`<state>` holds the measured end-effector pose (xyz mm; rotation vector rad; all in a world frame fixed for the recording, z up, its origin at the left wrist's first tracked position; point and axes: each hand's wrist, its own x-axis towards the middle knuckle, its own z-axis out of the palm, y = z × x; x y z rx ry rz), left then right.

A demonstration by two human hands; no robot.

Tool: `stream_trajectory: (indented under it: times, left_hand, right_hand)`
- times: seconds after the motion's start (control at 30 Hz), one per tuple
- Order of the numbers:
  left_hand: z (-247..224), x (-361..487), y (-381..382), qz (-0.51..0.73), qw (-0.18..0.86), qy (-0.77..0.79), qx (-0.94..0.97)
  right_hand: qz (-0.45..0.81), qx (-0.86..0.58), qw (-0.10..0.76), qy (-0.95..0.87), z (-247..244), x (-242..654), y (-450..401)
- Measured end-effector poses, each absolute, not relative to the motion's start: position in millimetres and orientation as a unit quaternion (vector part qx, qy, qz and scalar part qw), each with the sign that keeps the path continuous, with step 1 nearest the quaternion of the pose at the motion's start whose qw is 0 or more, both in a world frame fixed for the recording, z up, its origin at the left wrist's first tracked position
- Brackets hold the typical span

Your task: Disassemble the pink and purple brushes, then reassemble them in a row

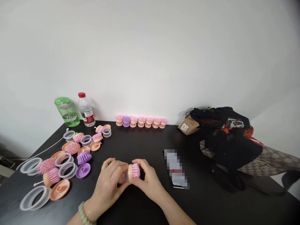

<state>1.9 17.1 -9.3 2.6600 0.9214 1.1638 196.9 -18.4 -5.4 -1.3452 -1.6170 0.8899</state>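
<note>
Crosswise above the black table (131, 140), the round pink-bristled, peach-collared brush (136, 170) points its bristles rightward. The left hand (107, 181) grips its translucent end; the right hand (150, 184) pinches the bristled end.

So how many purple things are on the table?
3: a purple brush, second from left beside the pink brushes by the wall; a purple bristle head on the table's left side; and a purple disc just nearer you. More could be hidden.
</note>
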Motion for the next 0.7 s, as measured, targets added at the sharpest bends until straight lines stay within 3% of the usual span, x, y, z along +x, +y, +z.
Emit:
stream_trajectory:
  times: [0.23, 0.7]
  left_hand:
    - [-6, 0, 5, 0.422, 0.081, 0.323, 0.843]
    - [-3, 2, 4, 0.499, 0.218, 0.355, 0.760]
  right_hand:
    - [0.440, -0.469, 0.448, -0.621, 2, 202, -24]
    - [0.443, -0.480, 0.425, -0.627, 4, 206, -27]
